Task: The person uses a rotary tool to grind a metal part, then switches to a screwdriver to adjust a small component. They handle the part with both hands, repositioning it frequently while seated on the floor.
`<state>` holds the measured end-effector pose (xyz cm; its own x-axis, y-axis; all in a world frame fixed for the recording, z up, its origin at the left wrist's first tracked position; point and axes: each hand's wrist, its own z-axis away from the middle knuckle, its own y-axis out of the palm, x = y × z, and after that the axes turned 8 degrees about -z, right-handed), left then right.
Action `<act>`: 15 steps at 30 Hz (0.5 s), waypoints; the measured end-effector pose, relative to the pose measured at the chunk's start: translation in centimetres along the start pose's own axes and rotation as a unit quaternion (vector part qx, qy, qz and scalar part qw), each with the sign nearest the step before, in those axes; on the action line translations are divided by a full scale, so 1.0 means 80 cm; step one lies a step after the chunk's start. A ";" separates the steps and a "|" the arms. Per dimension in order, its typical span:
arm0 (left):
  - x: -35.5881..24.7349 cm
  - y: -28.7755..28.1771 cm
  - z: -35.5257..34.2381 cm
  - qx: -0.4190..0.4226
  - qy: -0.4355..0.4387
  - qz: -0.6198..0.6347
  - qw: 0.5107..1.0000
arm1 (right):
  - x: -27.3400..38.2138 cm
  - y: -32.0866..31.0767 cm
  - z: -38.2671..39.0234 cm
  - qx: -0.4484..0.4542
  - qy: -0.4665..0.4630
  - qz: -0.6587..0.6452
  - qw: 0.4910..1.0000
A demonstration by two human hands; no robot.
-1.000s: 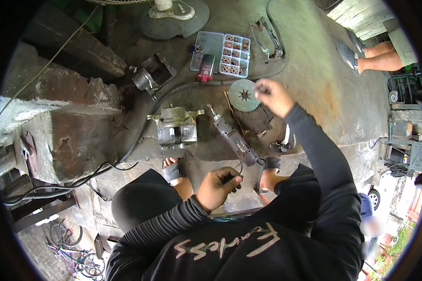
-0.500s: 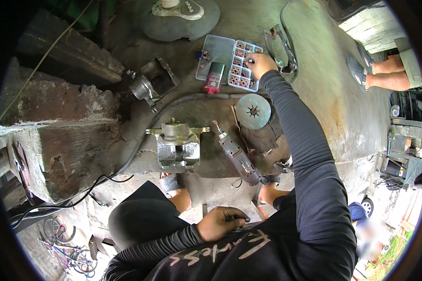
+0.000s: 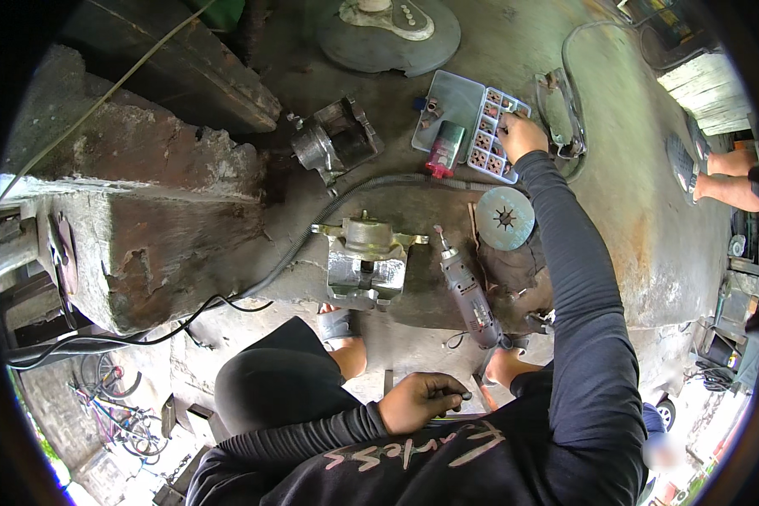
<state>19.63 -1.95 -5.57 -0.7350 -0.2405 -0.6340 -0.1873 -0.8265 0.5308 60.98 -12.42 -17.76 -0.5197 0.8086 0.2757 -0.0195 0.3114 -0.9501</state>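
My right hand [image 3: 521, 135] reaches far forward and rests on a clear compartment box [image 3: 487, 150] of small brown and red bits, with the fingertips down in the compartments. Whether it holds a bit is hidden. My left hand [image 3: 422, 401] stays low by my lap, its fingers curled around a small dark piece. A grey rotary tool [image 3: 468, 291] lies on the stone slab between my hands. Beside it to the left stands a silver brake caliper [image 3: 367, 257]. A round grey disc [image 3: 504, 218] lies to the right of the tool's tip.
A second caliper [image 3: 337, 139] sits farther back. A green and red can [image 3: 444, 148] lies in the box's lid. A black hose [image 3: 312, 228] runs across the slab. A big rough concrete block [image 3: 143, 211] stands left, a fan base [image 3: 388, 34] behind, another person's feet [image 3: 708, 177] right.
My right hand has left the round disc and gone forward to the compartment box. My left hand has dropped closer to my lap.
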 end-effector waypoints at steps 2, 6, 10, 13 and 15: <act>-0.004 0.000 0.001 -0.010 0.005 -0.009 1.000 | 0.002 -0.006 0.002 -0.012 0.004 -0.025 1.000; -0.021 0.000 0.005 -0.063 0.009 -0.058 0.996 | 0.021 -0.054 0.021 -0.080 0.059 -0.250 0.963; -0.050 0.004 0.017 -0.124 0.103 -0.163 0.973 | 0.068 -0.154 0.106 0.033 0.121 -0.748 0.652; -0.074 0.019 0.032 -0.150 0.155 -0.178 0.960 | 0.115 -0.232 0.195 0.090 0.103 -0.828 0.544; -0.091 0.031 0.046 -0.131 0.202 -0.186 0.952 | 0.146 -0.271 0.251 0.092 0.087 -0.856 0.502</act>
<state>22.12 -0.38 2.47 -0.3283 -0.0381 -0.9438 -0.1774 -0.9789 0.1012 38.17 -19.76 3.13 0.4740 -0.5286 0.7042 -0.3973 0.5853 0.7068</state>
